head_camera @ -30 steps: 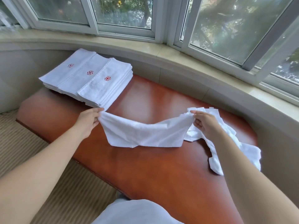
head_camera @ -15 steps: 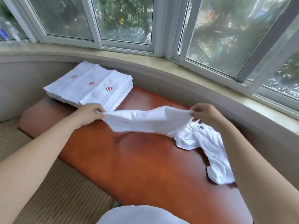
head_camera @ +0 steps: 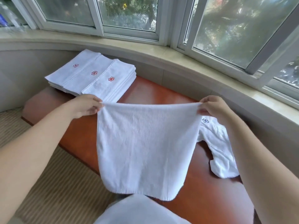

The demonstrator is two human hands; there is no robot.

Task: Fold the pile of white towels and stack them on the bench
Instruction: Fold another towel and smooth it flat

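A white towel [head_camera: 145, 146] hangs spread out in front of me above the red-brown bench [head_camera: 161, 94]. My left hand [head_camera: 84, 107] pinches its top left corner and my right hand [head_camera: 213, 108] pinches its top right corner. The top edge is pulled taut between them. At the bench's far left lie folded white towels [head_camera: 95, 76] in overlapping stacks, each showing a red flower mark. A crumpled white towel [head_camera: 218, 143] with a dark blue mark lies on the bench at the right, partly hidden by my right arm.
A curved stone window sill [head_camera: 161, 50] and low wall run behind the bench, with windows above. Striped beige carpet [head_camera: 56, 183] covers the floor on the left. My pale-clad knee [head_camera: 139, 210] shows at the bottom.
Both hands have lifted the towel off the bench and drawn apart. It sagged between them before; now it hangs flat and spread open.
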